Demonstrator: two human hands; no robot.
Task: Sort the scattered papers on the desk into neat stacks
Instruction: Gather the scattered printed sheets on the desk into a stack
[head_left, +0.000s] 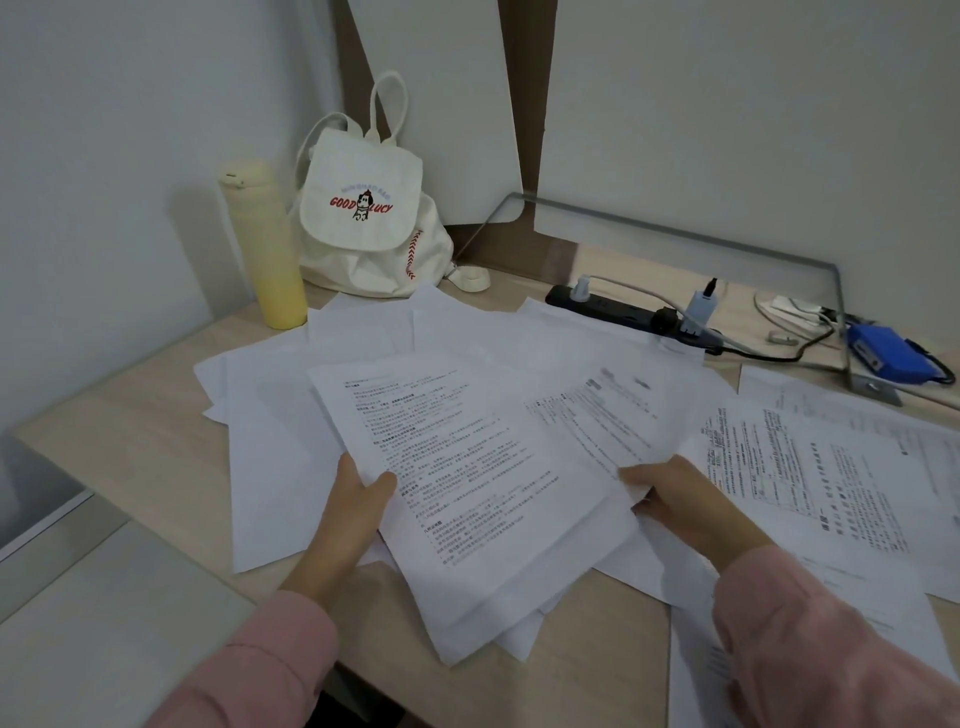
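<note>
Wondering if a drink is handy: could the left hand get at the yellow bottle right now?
Probably yes, once free: the left hand grips the papers, but only flat sheets lie between it and the bottle.

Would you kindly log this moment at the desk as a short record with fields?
left hand: grips the printed sheets at their left edge
right hand: holds their right edge
printed sheets: held tilted over loose papers
loose papers: scattered across the desk, unstacked
back left: yellow bottle beside white backpack
back right: power strip, blue box
</note>
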